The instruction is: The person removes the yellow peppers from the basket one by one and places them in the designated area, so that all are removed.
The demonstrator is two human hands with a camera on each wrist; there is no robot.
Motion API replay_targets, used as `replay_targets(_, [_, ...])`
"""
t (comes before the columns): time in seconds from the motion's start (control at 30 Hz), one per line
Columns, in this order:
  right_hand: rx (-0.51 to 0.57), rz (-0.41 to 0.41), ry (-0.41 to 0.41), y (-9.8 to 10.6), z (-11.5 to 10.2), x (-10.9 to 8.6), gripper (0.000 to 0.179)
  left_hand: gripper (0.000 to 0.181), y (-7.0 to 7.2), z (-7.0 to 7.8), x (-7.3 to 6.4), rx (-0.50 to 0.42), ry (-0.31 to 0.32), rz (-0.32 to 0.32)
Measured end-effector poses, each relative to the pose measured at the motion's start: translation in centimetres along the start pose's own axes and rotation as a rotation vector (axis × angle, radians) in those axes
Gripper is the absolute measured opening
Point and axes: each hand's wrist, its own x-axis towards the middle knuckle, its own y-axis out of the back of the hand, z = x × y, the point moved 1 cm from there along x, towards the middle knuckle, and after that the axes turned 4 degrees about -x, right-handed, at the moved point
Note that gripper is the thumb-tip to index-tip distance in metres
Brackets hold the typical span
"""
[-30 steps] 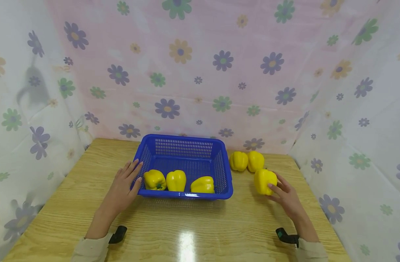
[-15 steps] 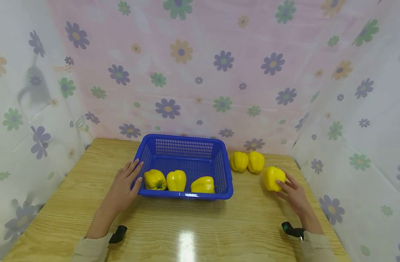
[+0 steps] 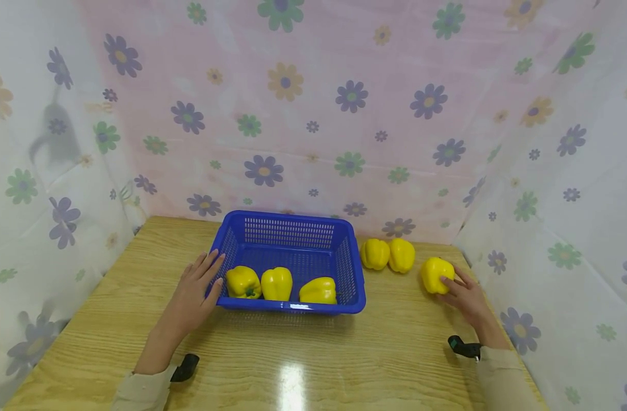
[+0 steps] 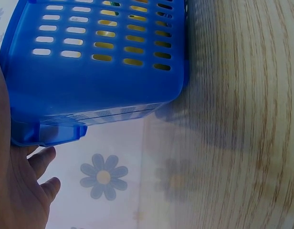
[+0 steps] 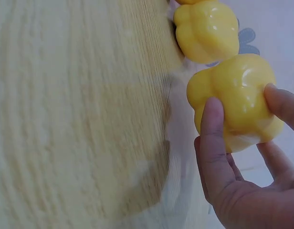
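head view: on my feed the bench (image 3: 375,354) is the biggest thing, and all the change is at its right side. over the last second the yellow pepper (image 3: 435,275) being held has shifted rightwards and slightly away from me, widening its gap from the basket (image 3: 241,305). i read that as a move clear of the basket, which leaves the work at three peppers in and three out.

the basket itself hasn't budged. three peppers (image 3: 276,283) lie inside, along its near wall.

the hands next. the left hand (image 3: 192,294) is spread at the basket's left rim, fingers fairly straight and resting over the edge; the left wrist camera hides part of it, but i see nothing pinched. the right hand (image 3: 466,299) is parted to the pepper's width, pinching it between thumb and fingers. i can't tell whether the pepper's underside meets the bench.

two loose peppers (image 3: 375,254) stand side by side just right of the basket, between it and the held one.

smallest: a green stem (image 3: 250,293) on the leftmost pepper in the basket.
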Motion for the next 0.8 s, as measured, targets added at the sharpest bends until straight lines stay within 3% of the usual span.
replay_targets(0.47, [-0.258, -0.044, 0.106, 0.8, -1.0, 3.2, 0.078, 0.053, 0.0, 0.0, -0.1, 0.008, 0.003, -0.002])
replay_targets(0.8, [-0.308, -0.082, 0.081, 1.1, -1.6, 5.0, 0.078, 0.053, -0.1, -0.1, 0.1, -0.003, -0.002, 0.003])
